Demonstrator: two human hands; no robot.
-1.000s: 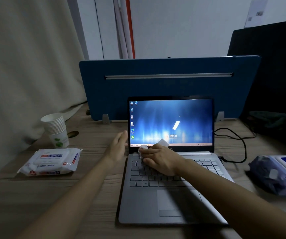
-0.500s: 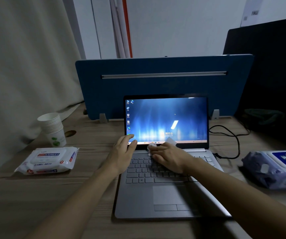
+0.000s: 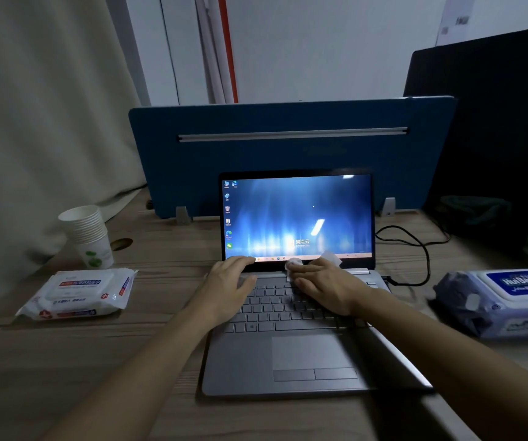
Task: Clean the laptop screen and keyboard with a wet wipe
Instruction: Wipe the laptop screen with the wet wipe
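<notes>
An open silver laptop [image 3: 304, 361] stands on the wooden desk, its screen [image 3: 297, 214] lit with a blue desktop. My right hand [image 3: 323, 288] lies over the top rows of the keyboard [image 3: 275, 310] and presses a white wet wipe [image 3: 294, 264] against the hinge strip below the screen. A corner of the wipe sticks up behind my fingers. My left hand [image 3: 229, 288] rests flat on the keyboard's left part, fingertips touching the lower left bezel of the screen, holding nothing.
A white pack of wipes [image 3: 78, 292] lies at the left, with a stack of paper cups [image 3: 87, 235] behind it. A blue wipe pack [image 3: 498, 300] sits at the right. A black cable [image 3: 415, 249] loops beside the laptop. A blue divider [image 3: 288, 154] stands behind.
My left hand has moved right from the desk beside the laptop onto the keyboard and screen bezel. My right hand with the wipe has slid right along the top of the keyboard.
</notes>
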